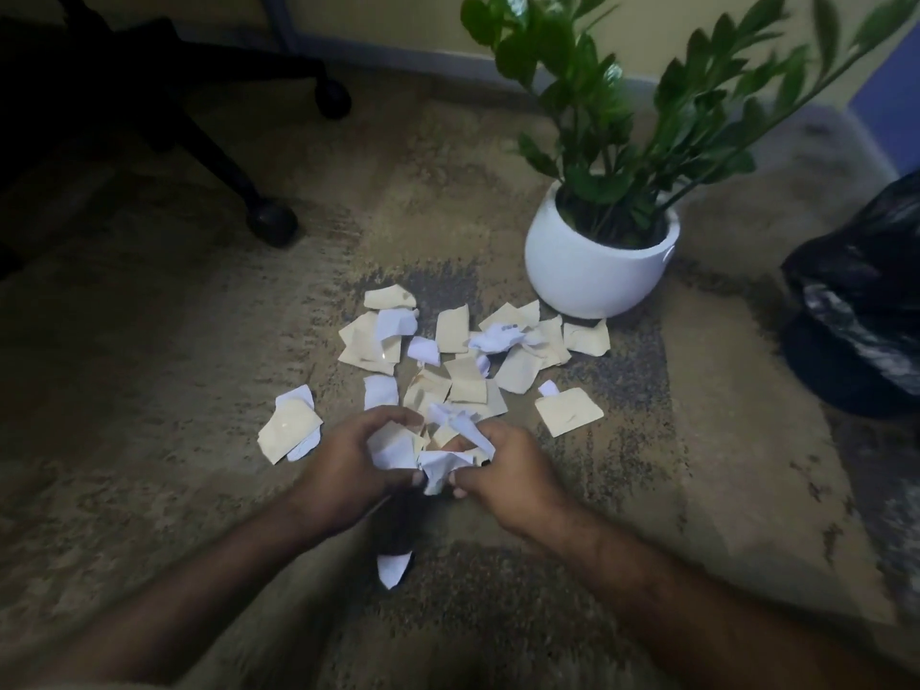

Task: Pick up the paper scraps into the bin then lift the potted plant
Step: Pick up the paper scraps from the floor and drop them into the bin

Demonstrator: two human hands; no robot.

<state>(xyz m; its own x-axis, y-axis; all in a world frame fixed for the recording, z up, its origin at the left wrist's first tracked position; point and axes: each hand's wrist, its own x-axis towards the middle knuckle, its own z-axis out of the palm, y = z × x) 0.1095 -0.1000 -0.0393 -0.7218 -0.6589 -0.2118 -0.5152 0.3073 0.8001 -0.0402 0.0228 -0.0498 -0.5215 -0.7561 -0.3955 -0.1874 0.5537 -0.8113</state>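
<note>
Several cream and white paper scraps (pixel 463 346) lie scattered on the carpet in the middle of the head view. My left hand (pixel 343 465) and my right hand (pixel 503 470) are side by side at the near edge of the pile, both curled around a crumpled bunch of scraps (pixel 433 455) held between them. One white scrap (pixel 393 567) lies on the floor below my hands. The potted plant (pixel 597 261), green leaves in a round white pot, stands just behind the pile on the right. A bin lined with a black bag (pixel 856 311) sits at the right edge.
An office chair base with black wheels (pixel 271 221) stands at the upper left. A wall and baseboard (pixel 398 49) run along the back. A patterned beige carpet (pixel 149 390) covers the floor.
</note>
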